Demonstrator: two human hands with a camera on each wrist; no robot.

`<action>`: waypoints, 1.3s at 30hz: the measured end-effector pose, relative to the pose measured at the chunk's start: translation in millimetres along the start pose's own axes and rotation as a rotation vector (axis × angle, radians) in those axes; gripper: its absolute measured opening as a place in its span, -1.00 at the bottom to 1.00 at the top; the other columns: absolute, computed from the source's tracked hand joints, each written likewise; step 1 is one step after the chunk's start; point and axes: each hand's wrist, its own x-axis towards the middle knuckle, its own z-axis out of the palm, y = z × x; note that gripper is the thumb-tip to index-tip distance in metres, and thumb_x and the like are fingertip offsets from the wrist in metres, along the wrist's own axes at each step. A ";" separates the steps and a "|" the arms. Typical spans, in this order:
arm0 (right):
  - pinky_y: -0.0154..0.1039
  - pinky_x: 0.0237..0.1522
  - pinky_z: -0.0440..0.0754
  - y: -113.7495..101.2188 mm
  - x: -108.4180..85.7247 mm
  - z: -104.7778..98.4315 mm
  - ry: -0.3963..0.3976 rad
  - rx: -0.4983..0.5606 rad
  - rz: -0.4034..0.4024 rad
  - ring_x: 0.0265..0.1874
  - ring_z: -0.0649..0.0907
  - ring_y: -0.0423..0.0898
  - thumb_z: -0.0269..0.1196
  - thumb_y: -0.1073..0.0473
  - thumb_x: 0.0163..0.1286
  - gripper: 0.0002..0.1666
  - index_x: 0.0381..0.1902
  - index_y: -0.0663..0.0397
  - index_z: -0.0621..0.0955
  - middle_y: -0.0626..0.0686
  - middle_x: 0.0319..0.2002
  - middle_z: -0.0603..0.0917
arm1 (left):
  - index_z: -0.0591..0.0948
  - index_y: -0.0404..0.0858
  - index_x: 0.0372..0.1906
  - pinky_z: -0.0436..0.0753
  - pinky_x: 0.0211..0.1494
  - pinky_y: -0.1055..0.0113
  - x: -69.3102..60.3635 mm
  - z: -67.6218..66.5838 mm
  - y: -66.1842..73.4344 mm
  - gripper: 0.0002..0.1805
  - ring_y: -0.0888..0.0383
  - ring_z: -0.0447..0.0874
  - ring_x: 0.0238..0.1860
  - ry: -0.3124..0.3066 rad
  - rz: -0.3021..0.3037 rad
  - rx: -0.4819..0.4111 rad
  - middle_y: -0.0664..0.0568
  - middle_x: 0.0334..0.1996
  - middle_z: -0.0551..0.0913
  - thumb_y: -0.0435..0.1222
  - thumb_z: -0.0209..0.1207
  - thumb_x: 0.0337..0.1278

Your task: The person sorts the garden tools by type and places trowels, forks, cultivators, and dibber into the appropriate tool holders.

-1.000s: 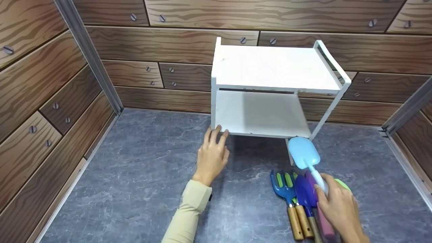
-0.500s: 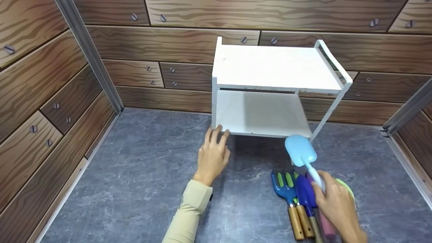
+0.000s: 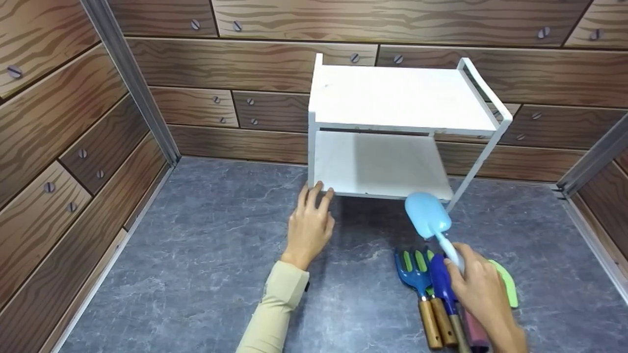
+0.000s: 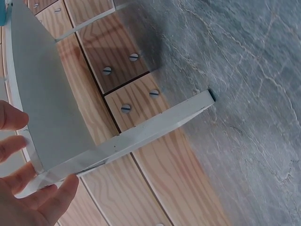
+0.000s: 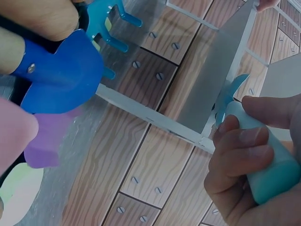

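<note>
At the white two-tier rack (image 3: 392, 98), my left hand (image 3: 306, 228) holds the front left corner of the lower shelf. Bent fingertips lie on that shelf edge and around the leg in the left wrist view, where the leg (image 4: 160, 127) reaches toward the floor. My right hand (image 3: 483, 289) grips a light blue hand shovel (image 3: 428, 215) by its handle, thumb along it. The rounded blade is raised in front of the lower shelf's right end. In the right wrist view, curled fingers wrap the thick handle (image 5: 273, 153), and the blade is mostly hidden.
Under and beside my right hand lie garden tools: a blue hand fork (image 3: 416, 280), a dark blue trowel (image 3: 442, 284), a pink handle (image 3: 474, 331) and a green piece (image 3: 508, 284). Wood-patterned walls (image 3: 221, 63) enclose the grey floor (image 3: 206, 255).
My right hand has moved slightly left with the light blue hand shovel, whose blade also shifted up and left. More of the green piece shows. The left hand stays at the rack's corner.
</note>
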 end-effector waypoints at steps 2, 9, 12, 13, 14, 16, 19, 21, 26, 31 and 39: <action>0.09 -0.62 0.58 -1.6 1.2 1.4 0.005 0.008 -0.006 -0.57 0.59 0.14 0.35 0.40 0.26 -0.61 0.04 0.45 0.59 0.31 -0.37 0.64 | 0.64 -0.26 0.20 0.79 -0.15 0.03 0.0 -0.2 -0.1 -0.48 -0.31 0.44 0.31 -0.002 0.001 0.000 -0.20 0.27 0.52 -0.39 0.34 0.05; 0.14 -0.59 0.60 -7.1 6.0 6.7 0.020 0.032 -0.032 -0.53 0.62 0.20 0.35 0.43 0.25 -0.62 0.02 0.46 0.59 0.36 -0.35 0.66 | 0.63 -0.25 0.21 0.79 -0.15 0.03 -0.3 -0.3 -0.2 -0.46 -0.29 0.42 0.32 -0.002 0.001 0.002 -0.20 0.27 0.52 -0.39 0.35 0.03; 0.12 -0.59 0.60 -9.7 7.1 7.7 0.009 0.040 -0.020 -0.53 0.62 0.19 0.34 0.41 0.27 -0.62 0.04 0.44 0.60 0.34 -0.33 0.67 | 0.63 -0.25 0.21 0.80 -0.17 0.03 -0.3 -0.2 0.2 -0.47 -0.30 0.42 0.32 -0.003 0.002 0.004 -0.20 0.27 0.52 -0.39 0.34 0.04; 0.12 -0.59 0.60 -10.4 7.4 8.1 0.005 0.046 -0.015 -0.53 0.62 0.18 0.33 0.41 0.27 -0.62 0.05 0.43 0.60 0.34 -0.32 0.67 | 0.63 -0.24 0.21 0.80 -0.17 0.03 -0.2 -0.3 0.4 -0.47 -0.30 0.42 0.32 -0.005 0.003 0.004 -0.20 0.27 0.52 -0.39 0.34 0.05; 0.12 -0.59 0.60 -11.1 7.5 8.6 0.001 0.050 -0.010 -0.53 0.61 0.18 0.33 0.41 0.28 -0.62 0.05 0.43 0.59 0.33 -0.32 0.67 | 0.62 -0.24 0.21 0.80 -0.17 0.03 -0.1 -0.4 0.5 -0.47 -0.30 0.42 0.32 -0.007 0.003 0.004 -0.20 0.27 0.51 -0.39 0.34 0.05; 0.13 -0.57 0.60 -12.3 8.0 10.1 0.002 0.059 -0.008 -0.52 0.62 0.18 0.33 0.41 0.28 -0.62 0.05 0.43 0.60 0.33 -0.31 0.67 | 0.62 -0.24 0.22 0.80 -0.17 0.03 0.0 -0.4 0.6 -0.47 -0.30 0.42 0.32 -0.010 0.006 0.006 -0.19 0.28 0.51 -0.39 0.33 0.06; 0.14 -0.56 0.61 -14.4 9.5 13.1 0.012 0.074 -0.020 -0.51 0.63 0.18 0.33 0.43 0.27 -0.63 0.03 0.44 0.60 0.34 -0.31 0.68 | 0.62 -0.24 0.22 0.80 -0.17 0.02 0.2 -0.4 0.3 -0.47 -0.30 0.42 0.32 -0.009 0.004 0.009 -0.19 0.28 0.51 -0.38 0.34 0.06; 0.14 -0.55 0.62 -16.1 10.8 15.0 0.018 0.077 -0.033 -0.51 0.63 0.19 0.34 0.44 0.26 -0.63 0.03 0.45 0.60 0.35 -0.32 0.68 | 0.62 -0.24 0.22 0.79 -0.16 0.03 0.0 -0.1 0.2 -0.47 -0.31 0.43 0.32 -0.007 0.005 0.011 -0.20 0.28 0.51 -0.38 0.35 0.05; 0.14 -0.54 0.62 -20.5 13.6 17.1 0.003 0.082 -0.045 -0.49 0.63 0.20 0.34 0.44 0.28 -0.63 0.05 0.47 0.59 0.36 -0.31 0.68 | 0.63 -0.24 0.21 0.79 -0.14 0.03 -0.8 0.7 0.2 -0.47 -0.30 0.42 0.32 -0.002 0.006 0.003 -0.20 0.28 0.51 -0.39 0.35 0.04; 0.12 -0.52 0.62 -24.4 17.5 17.7 -0.019 0.092 -0.047 -0.47 0.64 0.18 0.32 0.43 0.32 -0.63 0.06 0.48 0.59 0.36 -0.28 0.68 | 0.62 -0.24 0.20 0.80 -0.16 0.03 -1.1 2.0 0.5 -0.47 -0.30 0.42 0.32 -0.003 0.005 -0.006 -0.20 0.28 0.51 -0.40 0.35 0.03; 0.10 -0.55 0.64 -32.0 25.5 22.3 0.001 0.097 -0.105 -0.48 0.64 0.16 0.34 0.44 0.30 -0.65 0.03 0.46 0.60 0.31 -0.31 0.68 | 0.63 -0.25 0.20 0.79 -0.16 0.01 -0.3 1.8 -0.5 -0.47 -0.31 0.43 0.31 0.006 0.008 -0.004 -0.20 0.27 0.52 -0.39 0.36 0.03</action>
